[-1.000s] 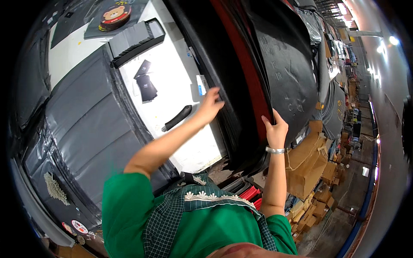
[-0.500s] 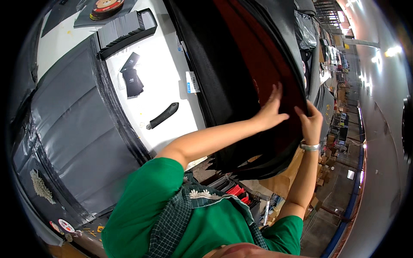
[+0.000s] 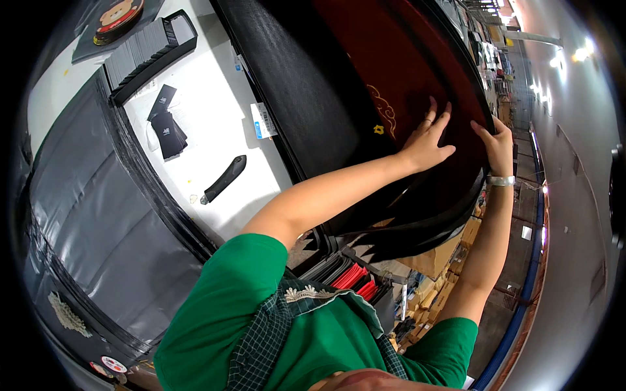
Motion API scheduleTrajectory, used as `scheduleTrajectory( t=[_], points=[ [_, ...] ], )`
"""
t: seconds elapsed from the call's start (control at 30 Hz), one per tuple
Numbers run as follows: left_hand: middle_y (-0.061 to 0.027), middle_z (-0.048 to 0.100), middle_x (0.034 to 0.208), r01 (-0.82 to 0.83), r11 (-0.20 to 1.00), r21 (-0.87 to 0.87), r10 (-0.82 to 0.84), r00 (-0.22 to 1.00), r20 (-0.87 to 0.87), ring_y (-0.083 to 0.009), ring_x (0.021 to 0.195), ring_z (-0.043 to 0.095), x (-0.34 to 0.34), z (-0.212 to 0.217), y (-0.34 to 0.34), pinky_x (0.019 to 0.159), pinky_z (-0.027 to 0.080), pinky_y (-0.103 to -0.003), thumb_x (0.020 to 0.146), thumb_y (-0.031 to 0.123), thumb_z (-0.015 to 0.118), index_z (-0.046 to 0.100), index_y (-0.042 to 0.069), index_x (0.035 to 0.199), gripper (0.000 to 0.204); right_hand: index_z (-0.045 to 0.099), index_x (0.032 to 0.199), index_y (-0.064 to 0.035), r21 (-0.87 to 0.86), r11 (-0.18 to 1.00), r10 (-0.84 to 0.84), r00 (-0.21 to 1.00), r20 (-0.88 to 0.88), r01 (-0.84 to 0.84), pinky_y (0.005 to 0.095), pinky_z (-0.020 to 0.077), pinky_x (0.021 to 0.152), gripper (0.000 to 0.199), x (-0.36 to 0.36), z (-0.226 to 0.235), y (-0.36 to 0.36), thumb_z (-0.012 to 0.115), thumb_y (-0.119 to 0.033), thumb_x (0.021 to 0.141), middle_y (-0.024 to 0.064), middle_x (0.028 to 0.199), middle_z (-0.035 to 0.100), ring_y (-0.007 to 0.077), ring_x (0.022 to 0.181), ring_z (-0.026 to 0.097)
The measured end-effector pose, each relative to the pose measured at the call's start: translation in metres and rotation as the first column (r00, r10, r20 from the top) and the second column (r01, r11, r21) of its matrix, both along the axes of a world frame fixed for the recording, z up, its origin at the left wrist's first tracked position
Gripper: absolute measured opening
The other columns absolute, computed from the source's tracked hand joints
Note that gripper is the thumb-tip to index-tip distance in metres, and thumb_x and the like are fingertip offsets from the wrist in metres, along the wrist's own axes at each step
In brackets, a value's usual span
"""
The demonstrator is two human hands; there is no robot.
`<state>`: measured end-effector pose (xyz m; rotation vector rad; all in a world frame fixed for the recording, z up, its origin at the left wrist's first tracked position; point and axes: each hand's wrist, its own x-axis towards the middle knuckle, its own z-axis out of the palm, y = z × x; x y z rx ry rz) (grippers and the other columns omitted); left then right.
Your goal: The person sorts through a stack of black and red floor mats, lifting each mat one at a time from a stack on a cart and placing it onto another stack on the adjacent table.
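Observation:
A large dark red mat point(image 3: 404, 65) with a black border and gold line decoration is lifted and bent at the right side. My right hand point(image 3: 501, 148) grips its right edge, thumb on the red face and the other fingers partly hidden behind. Spread fingers of my left hand point(image 3: 427, 140) lie at the red face, right of the gold pattern; whether they press on it I cannot tell. Black sheets point(image 3: 287, 78) lie in a stack to the left, with a white and blue label point(image 3: 263, 122) sticking out at their edge.
On the white table are a black-handled cutter point(image 3: 225, 179), black tags point(image 3: 171, 137) and a black box of cards point(image 3: 147, 58). Round bear-printed pieces point(image 3: 119, 19) sit farther back. Grey plastic wrapping point(image 3: 98, 195) covers the left. Red and black folded items point(image 3: 352, 277) stand below, near cardboard boxes point(image 3: 433, 260).
My right hand has moved right with the mat's edge, opening the mat wider. More of the red face and its gold pattern shows. My left hand has shifted slightly right, and the view has turned.

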<state>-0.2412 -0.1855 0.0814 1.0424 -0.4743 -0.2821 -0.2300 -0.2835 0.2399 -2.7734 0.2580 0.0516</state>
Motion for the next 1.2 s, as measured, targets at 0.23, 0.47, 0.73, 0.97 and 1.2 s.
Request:
scheduleTrajectory(
  t=[0.23, 0.47, 0.73, 0.97, 1.2],
  points=[
    [-0.0137, 0.003, 0.144, -0.012, 0.902, -0.433, -0.124, 0.950, -0.285, -0.0214, 0.133, 0.006, -0.084, -0.053, 0.026, 0.106, 0.008, -0.031, 0.083, 0.023, 0.054, 0.000, 0.000, 0.137, 0.079, 0.059, 0.105, -0.0022, -0.167, 0.984, 0.063, 0.998, 0.029, -0.057, 0.0249, 0.0455, 0.066, 0.036, -0.028, -0.029, 0.000, 0.067, -0.014, 0.072, 0.0103, 0.085, 0.065, 0.0133, 0.072, 0.060],
    [-0.0117, 0.047, 0.117, 0.303, 0.880, -0.366, -0.466, 0.400, -0.789, -0.0180, 0.106, 0.044, -0.278, -0.174, 0.015, 0.091, 0.036, -0.029, 0.089, 0.031, 0.043, 0.038, 0.000, 0.123, 0.046, 0.063, 0.090, -0.0165, -0.400, 0.897, 0.242, 0.966, 0.092, -0.187, 0.0367, 0.0481, 0.057, 0.024, -0.105, -0.107, 0.095, 0.065, -0.016, 0.066, 0.0094, 0.072, 0.063, 0.0268, 0.063, 0.061],
    [-0.0101, 0.046, 0.122, 0.520, 0.686, -0.509, -0.697, 0.269, -0.665, -0.0193, 0.111, 0.044, -0.264, -0.186, 0.037, 0.094, 0.037, -0.034, 0.089, 0.033, 0.042, 0.038, 0.005, 0.123, 0.044, 0.061, 0.102, -0.0090, 0.295, 0.954, 0.008, 0.988, 0.153, -0.053, 0.0302, 0.0456, 0.080, 0.024, -0.307, -0.155, 0.059, 0.055, -0.018, 0.081, 0.0088, 0.094, 0.063, 0.0237, 0.085, 0.060],
    [-0.0091, 0.051, 0.109, 0.776, 0.620, 0.120, -0.555, 0.541, -0.632, -0.0172, 0.103, 0.047, -0.226, -0.125, 0.011, 0.088, 0.040, -0.029, 0.088, 0.011, 0.044, 0.047, 0.002, 0.114, 0.027, 0.058, 0.095, 0.0001, 0.872, 0.038, -0.976, 0.204, -0.072, 0.488, 0.0228, 0.0473, 0.062, 0.017, -0.543, -0.286, -0.077, 0.049, -0.011, 0.087, 0.0082, 0.083, 0.062, 0.0124, 0.072, 0.060],
    [-0.0140, 0.049, 0.112, 0.471, 0.872, -0.133, -0.437, 0.629, -0.643, -0.0207, 0.098, 0.052, -0.117, -0.002, -0.003, 0.081, 0.045, -0.030, 0.090, 0.016, 0.040, 0.041, 0.001, 0.119, 0.032, 0.057, 0.101, 0.0025, 0.757, 0.483, -0.537, 0.832, -0.141, 0.440, 0.0304, 0.0480, 0.073, 0.023, -0.414, -0.335, -0.086, 0.049, -0.007, 0.082, 0.0114, 0.094, 0.061, 0.0192, 0.085, 0.059]
  ],
)
